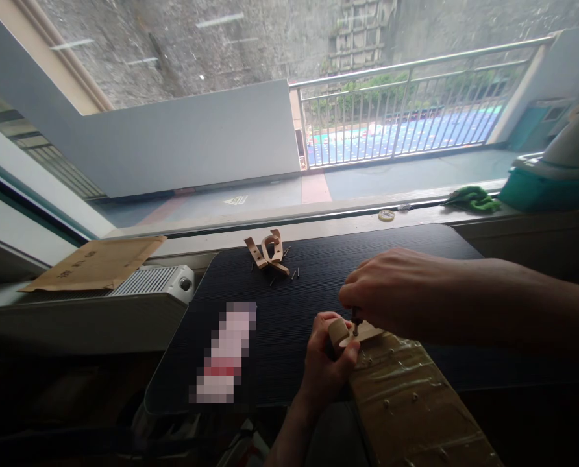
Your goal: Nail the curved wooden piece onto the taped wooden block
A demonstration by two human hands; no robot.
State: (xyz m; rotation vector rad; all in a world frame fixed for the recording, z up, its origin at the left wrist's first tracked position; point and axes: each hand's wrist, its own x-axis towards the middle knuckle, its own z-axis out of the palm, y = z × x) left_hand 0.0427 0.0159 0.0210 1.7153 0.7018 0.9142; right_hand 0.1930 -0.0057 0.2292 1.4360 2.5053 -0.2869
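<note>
Screw-driving seems in hand: the left hand (322, 357) pinches a pale, cylinder-ended wooden piece (338, 332), the right hand (391, 285) grips a slim dark driver (356, 316), calling for steady, upright pressure.

On my feed, daylight comes through a wide window (270, 58) above a pale sill (328, 224). I see a dark worktop (280, 311) just beside it, a white radiator (153, 280) to its left. Outside, I make out a pale parapet (197, 143), a metal railing (402, 110) and a blue-grey floor (274, 191).
</note>
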